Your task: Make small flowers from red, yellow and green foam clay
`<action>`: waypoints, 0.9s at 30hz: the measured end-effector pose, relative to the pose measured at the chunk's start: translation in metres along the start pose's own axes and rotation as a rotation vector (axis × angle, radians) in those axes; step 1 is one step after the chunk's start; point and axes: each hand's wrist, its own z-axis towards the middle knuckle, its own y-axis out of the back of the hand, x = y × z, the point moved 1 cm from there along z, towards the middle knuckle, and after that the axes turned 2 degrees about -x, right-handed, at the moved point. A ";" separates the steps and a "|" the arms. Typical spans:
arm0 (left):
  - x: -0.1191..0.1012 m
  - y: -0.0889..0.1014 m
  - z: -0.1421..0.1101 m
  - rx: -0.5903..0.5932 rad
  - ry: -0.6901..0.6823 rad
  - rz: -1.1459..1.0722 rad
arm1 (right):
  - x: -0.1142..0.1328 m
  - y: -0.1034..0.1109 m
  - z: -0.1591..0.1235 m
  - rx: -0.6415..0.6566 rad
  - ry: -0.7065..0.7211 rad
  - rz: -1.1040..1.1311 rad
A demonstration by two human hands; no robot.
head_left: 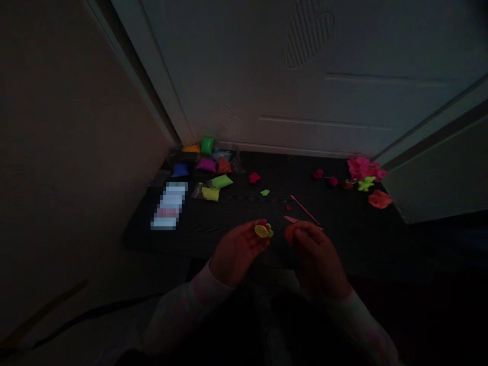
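The scene is very dim. My left hand (237, 250) is closed round a small clay piece (263, 229) with yellow, red and green parts, held over the near edge of a dark mat (229, 218). My right hand (312, 249) is beside it with its fingers pinched together on a small orange-red bit of clay (290, 233). A thin pink stick tool (304, 209) lies on the mat just beyond my right hand, with a small red scrap (291, 219) near it.
Several coloured clay bags (208, 165) lie at the mat's far left. A blurred white packet (170, 205) lies left. Finished pink and orange clay flowers (366, 173) sit at the far right. Small red and green clay bits dot the middle. A white door stands behind.
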 end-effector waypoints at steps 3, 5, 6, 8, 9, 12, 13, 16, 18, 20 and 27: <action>0.001 0.001 0.000 0.017 -0.053 0.067 | -0.019 0.010 0.013 -0.044 0.080 -0.313; 0.002 0.001 0.000 0.041 -0.077 0.149 | -0.030 0.014 0.020 -0.038 0.103 -0.427; 0.002 0.002 0.000 0.044 -0.078 0.186 | -0.033 0.014 0.022 -0.034 0.112 -0.468; 0.003 0.002 0.000 0.036 -0.078 0.226 | -0.037 0.013 0.023 -0.031 0.145 -0.562; 0.002 0.002 0.001 0.029 -0.082 0.233 | -0.037 0.012 0.024 -0.025 0.163 -0.605; 0.002 0.003 0.001 0.015 -0.102 0.240 | -0.035 0.007 0.023 0.017 0.206 -0.718; 0.001 0.003 0.001 0.009 -0.111 0.241 | -0.034 0.007 0.023 0.032 0.218 -0.749; 0.000 0.005 0.003 -0.018 -0.141 0.251 | -0.033 0.007 0.025 0.075 0.249 -0.810; 0.000 0.007 0.004 -0.032 -0.158 0.260 | -0.033 0.009 0.026 0.098 0.259 -0.831; 0.000 0.009 0.006 -0.038 -0.165 0.267 | -0.033 0.011 0.027 0.108 0.258 -0.845; 0.001 0.015 0.012 -0.039 -0.250 0.351 | -0.033 0.009 0.028 0.062 0.182 -0.802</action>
